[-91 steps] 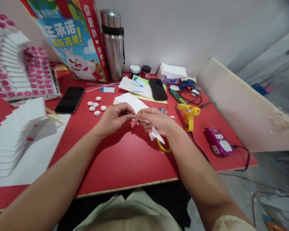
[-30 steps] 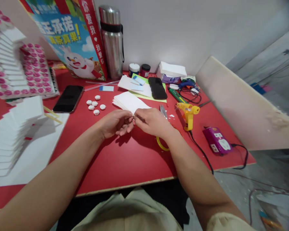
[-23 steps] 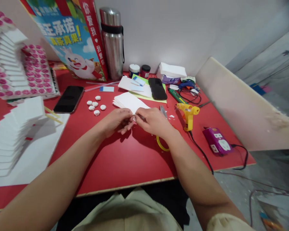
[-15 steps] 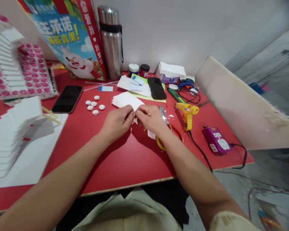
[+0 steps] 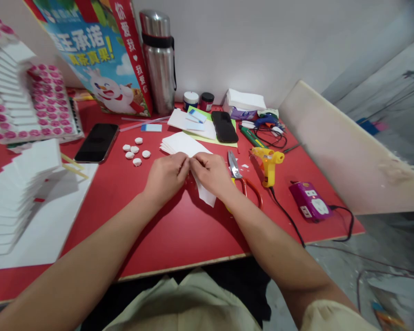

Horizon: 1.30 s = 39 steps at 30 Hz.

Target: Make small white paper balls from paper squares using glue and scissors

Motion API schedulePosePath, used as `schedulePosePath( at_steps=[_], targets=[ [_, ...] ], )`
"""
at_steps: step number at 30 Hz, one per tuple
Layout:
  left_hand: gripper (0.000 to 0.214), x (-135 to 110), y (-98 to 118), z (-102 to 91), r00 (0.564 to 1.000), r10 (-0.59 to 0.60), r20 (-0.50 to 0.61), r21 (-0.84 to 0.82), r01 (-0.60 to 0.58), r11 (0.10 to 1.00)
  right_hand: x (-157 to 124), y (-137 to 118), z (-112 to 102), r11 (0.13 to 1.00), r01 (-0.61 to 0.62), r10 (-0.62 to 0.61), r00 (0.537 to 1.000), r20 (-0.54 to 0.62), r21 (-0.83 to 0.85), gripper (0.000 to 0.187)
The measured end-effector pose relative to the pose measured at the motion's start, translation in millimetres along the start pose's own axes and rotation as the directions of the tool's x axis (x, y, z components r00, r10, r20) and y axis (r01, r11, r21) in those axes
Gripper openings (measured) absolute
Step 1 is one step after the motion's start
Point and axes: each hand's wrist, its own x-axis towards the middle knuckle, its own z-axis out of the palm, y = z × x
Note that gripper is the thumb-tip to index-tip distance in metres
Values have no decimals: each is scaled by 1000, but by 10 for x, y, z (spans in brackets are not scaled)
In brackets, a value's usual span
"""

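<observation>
The left arm (image 5: 100, 243) comes up from the lower left corner of the frame. The right arm (image 5: 272, 243) comes up from the lower right. They lean in and make a big upside-down V. The left hand (image 5: 166, 178) and the right hand (image 5: 212, 174) meet just about the middle. Their thumbs and pointer fingers are pinched, tip close to tip. The other fingers curl under. The backs of both hands show, and both wrists look almost straight.

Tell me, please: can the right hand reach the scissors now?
Probably yes: the scissors lie beside the right hand, though its wrist partly covers them and it seems to hold a paper strip.
</observation>
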Motion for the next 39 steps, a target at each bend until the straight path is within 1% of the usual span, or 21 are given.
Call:
schedulePosePath(
  at_steps=[2,4,8,10,12,16,20,23,26,29,31,34,36,39],
  targets=[
    [29,3,-11,3,1000,0,27,6,0,1000,1,3,1,1000,6,-6,1000,9,-5,33],
    [30,8,-20,5,998,26,56,39,-28,999,6,7,-12,1000,-10,10,999,32,13,34],
    [29,19,-13,0,989,75,127,127,-92,988,17,15,-57,990,-99,90,992,87,104,36],
    [29,23,7,-6,982,79,169,155,-105,982,21,22,-72,986,-119,109,990,91,120,36],
    [30,23,30,-10,978,81,193,171,-115,978,25,29,-76,987,-110,102,992,73,115,37],
    [36,7,54,-2,977,99,190,207,-139,968,30,46,-64,991,-67,65,998,24,115,39],
    [43,-20,36,26,981,126,145,215,-156,964,32,61,-57,984,-60,61,998,-3,171,42],
    [47,-34,25,43,987,143,74,137,-152,979,38,67,-62,971,-54,61,998,-21,231,39],
    [44,-33,37,33,994,105,-16,-70,-106,992,43,68,-71,964,-47,61,997,-46,261,35],
    [38,-17,55,4,998,11,-66,-328,-32,944,40,59,-85,959,-54,73,996,-56,277,28],
    [34,-2,60,-11,996,-35,-77,-436,-2,900,33,48,-100,953,-44,63,997,-53,300,25],
    [29,15,57,-13,994,-71,-83,-514,18,857,17,20,-129,929,-36,43,999,-11,369,24],
    [27,20,56,-7,992,-92,-81,-549,33,835,4,-2,-148,907,-63,52,998,37,416,26],
    [25,19,56,-13,992,-99,-83,-561,36,827,-5,-28,-169,906,-91,72,996,59,413,28]
  ],
)
